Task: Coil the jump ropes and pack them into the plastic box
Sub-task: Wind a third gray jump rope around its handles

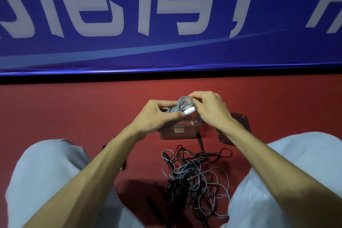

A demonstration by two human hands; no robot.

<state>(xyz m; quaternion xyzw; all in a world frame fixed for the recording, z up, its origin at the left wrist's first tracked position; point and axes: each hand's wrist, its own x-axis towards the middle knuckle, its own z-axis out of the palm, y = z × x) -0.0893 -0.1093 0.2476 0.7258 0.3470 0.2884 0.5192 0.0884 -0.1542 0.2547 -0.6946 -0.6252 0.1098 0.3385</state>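
A coiled grey jump rope (182,106) with a white handle (190,110) is held up between both hands, above a clear plastic box (180,130) on the red floor. My left hand (159,114) grips the coil from the left, thumb near the handle's end. My right hand (210,109) curls over the coil from the right. Below the box lies a tangle of grey and black jump ropes (194,176) with black handles (200,142).
The box's clear lid (240,126) lies to the right of the box, partly behind my right forearm. My knees in light trousers (46,172) flank the tangle. A blue banner (166,42) with white characters stands along the back.
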